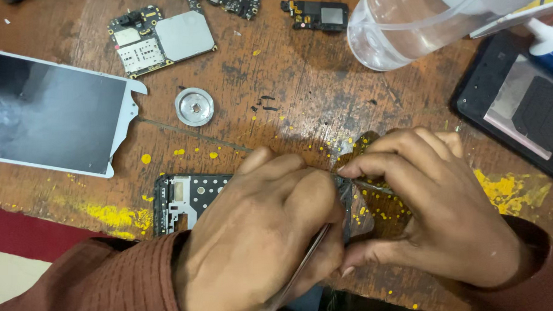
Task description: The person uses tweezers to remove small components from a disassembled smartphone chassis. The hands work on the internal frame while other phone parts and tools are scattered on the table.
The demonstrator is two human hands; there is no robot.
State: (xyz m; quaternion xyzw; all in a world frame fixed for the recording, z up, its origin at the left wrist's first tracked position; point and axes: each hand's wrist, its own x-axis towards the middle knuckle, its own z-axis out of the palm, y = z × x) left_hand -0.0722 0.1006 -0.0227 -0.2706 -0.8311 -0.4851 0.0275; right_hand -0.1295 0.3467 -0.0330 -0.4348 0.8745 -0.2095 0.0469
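Note:
A black phone frame with small holes lies near the front edge of the worn wooden table. My left hand rests over its middle and grips thin metal tweezers, whose tips are hidden under my fingers. My right hand is at the frame's right end. Its thumb and forefinger pinch a piece of clear film there. The fingertips of both hands meet above the frame. Most of the frame is hidden beneath them.
A white-edged phone screen lies at the left. Behind it are a circuit board, a round metal dish and tiny dark screws. A clear bottle and a black back cover lie at the far right.

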